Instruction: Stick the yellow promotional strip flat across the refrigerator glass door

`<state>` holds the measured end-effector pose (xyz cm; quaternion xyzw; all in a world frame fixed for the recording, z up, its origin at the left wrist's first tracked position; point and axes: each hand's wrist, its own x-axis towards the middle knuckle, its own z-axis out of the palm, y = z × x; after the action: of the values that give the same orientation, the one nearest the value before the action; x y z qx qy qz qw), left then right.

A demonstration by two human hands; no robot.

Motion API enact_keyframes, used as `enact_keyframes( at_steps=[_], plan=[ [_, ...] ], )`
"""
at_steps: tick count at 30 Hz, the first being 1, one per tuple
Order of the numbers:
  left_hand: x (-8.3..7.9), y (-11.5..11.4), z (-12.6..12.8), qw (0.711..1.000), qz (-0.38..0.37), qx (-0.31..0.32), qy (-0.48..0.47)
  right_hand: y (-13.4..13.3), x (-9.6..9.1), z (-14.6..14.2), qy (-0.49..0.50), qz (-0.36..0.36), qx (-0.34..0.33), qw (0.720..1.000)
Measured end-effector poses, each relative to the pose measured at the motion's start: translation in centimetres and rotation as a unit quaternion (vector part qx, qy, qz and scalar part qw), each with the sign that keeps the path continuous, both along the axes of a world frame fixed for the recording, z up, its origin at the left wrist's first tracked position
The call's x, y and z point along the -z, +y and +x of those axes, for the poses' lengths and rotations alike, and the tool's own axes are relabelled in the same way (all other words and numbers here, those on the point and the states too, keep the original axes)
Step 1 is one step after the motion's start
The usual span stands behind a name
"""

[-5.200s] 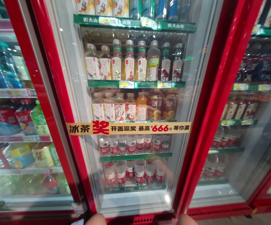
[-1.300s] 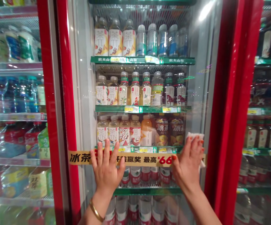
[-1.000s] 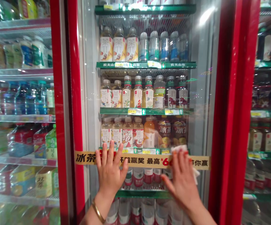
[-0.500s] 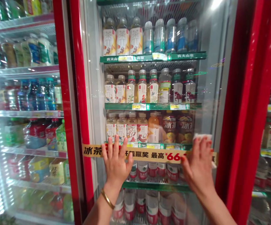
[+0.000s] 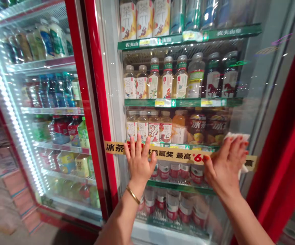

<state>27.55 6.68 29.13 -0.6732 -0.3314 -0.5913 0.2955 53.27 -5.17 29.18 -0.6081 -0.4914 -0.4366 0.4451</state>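
My left hand (image 5: 139,161) lies flat on the glass door (image 5: 254,88) of a drinks fridge, fingers spread over the left part of a yellow banner sticker (image 5: 173,154). A gold bangle circles that wrist. My right hand (image 5: 225,166) presses a white cloth (image 5: 236,137) against the glass over the sticker's right end, fingers stretched out on top of it. Behind the glass stand rows of tea bottles (image 5: 152,81) on green shelves (image 5: 183,102) and water bottles lower down.
A red frame post (image 5: 96,102) divides this door from a lit fridge on the left holding blue and red bottles (image 5: 58,92). Another red frame (image 5: 288,146) rises at the right. Boxes and floor show blurred at the far left.
Both hands came up from below and onto the glass. The right hand slid the cloth left, then back right along the sticker. The view has swung left; the left hand stays put.
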Motion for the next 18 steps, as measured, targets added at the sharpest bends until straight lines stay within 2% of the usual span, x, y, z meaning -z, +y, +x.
enact_keyframes(
  at_steps=[2, 3, 6, 7, 9, 11, 13, 15, 18],
  plan=[
    [1.4, -0.3, 0.1, 1.0, -0.03, 0.0, -0.005, 1.1, -1.1, -1.7, -0.003, -0.009, -0.013, 1.0],
    [2.4, -0.4, 0.0, 0.999, -0.047, 0.001, -0.001, 1.4, -0.8, -3.0, -0.037, -0.032, -0.027, 0.998],
    [6.1, -0.5, -1.1, 0.994, -0.102, 0.01, 0.026, 1.3, 2.5, -5.4, -0.179, -0.119, -0.081, 0.973],
    [7.4, -0.5, -1.6, 0.992, -0.12, 0.012, 0.035, 0.9, 3.7, -5.1, -0.195, -0.134, -0.087, 0.968],
    [9.8, -0.5, -2.7, 0.988, -0.149, 0.014, 0.048, 0.2, 5.1, -2.6, -0.152, -0.128, -0.074, 0.977],
    [11.8, -0.7, -3.2, 0.984, -0.172, 0.007, 0.052, 0.2, 4.7, 0.7, -0.054, -0.091, -0.047, 0.993],
    [13.4, -1.2, -3.2, 0.979, -0.197, -0.003, 0.046, 0.9, 3.6, 2.4, 0.007, -0.049, -0.03, 0.998],
    [14.7, -1.7, -2.6, 0.975, -0.221, -0.013, 0.033, 1.7, 3.4, 1.1, 0.017, -0.053, -0.027, 0.998],
    [16.4, -2.4, -1.6, 0.968, -0.25, -0.022, 0.02, 1.5, 6.1, -3.3, -0.088, -0.162, -0.085, 0.979]
  ],
)
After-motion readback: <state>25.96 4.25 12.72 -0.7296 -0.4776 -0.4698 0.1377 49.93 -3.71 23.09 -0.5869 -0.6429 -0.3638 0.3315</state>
